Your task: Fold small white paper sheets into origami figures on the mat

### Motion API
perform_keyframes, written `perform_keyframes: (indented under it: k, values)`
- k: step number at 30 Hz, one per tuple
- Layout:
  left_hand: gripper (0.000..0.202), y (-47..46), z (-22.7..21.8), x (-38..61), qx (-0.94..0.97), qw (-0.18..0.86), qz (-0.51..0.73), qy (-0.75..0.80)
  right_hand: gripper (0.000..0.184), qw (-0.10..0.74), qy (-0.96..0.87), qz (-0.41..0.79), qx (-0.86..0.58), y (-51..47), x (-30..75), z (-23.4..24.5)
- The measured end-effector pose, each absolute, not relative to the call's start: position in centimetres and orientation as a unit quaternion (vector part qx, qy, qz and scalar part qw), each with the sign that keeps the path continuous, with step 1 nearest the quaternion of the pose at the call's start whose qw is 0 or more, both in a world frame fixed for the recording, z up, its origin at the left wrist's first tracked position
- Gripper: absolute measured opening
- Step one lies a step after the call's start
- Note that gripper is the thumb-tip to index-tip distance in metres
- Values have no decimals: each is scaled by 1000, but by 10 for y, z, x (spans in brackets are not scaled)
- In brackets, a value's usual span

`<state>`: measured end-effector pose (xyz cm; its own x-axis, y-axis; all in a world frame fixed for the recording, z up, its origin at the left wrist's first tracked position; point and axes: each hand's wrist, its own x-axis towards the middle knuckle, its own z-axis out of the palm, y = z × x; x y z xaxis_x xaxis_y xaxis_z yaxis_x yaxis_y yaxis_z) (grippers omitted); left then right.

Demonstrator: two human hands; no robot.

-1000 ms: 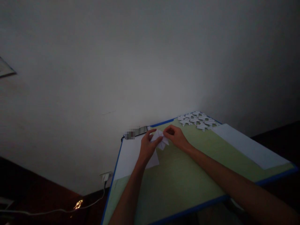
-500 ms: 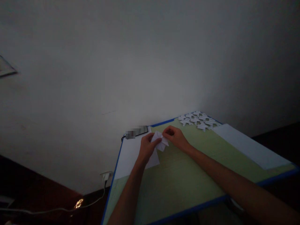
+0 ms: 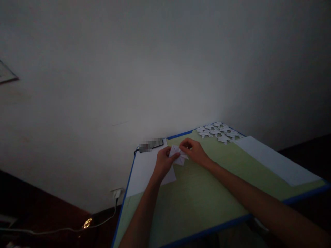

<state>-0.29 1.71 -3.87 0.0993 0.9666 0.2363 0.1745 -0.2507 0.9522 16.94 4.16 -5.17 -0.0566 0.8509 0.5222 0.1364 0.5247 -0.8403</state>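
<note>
A small piece of folded white paper (image 3: 181,161) with creases and pointed edges is held above the table. My left hand (image 3: 163,159) grips its left side, the thumb lying across the front. At its upper right edge, the fingers of my right hand (image 3: 191,148) are pinched together on the paper. Just how much of the edge those fingertips cover is hidden. Beneath my left hand lies a white sheet (image 3: 144,172) on the table's left side.
The pale green table (image 3: 201,203) has a blue edge and stands against a grey wall. Several folded paper stars (image 3: 224,138) lie at the back right. Another white sheet (image 3: 274,162) lies on the right. A dark flat device (image 3: 159,143), partly blurred, is at the back left.
The folded paper has turned slightly and shifted a little to the right, with my left hand moving along. My right hand stays pinched at nearly the same place.
</note>
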Motion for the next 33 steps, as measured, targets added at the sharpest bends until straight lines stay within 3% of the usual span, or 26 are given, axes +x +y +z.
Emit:
perform_keyframes:
  k: [11,17,33]
  values:
    - [22,19,-39,-4,620,378,501,471,15,562,-656,353,-361,47,170,-57]
    - [23,18,-39,-2,646,346,484,479,36,491,-739,266,-377,44,174,-56]
    - [22,17,-34,-7,695,335,440,459,29,438,-801,205,-353,38,178,-48]
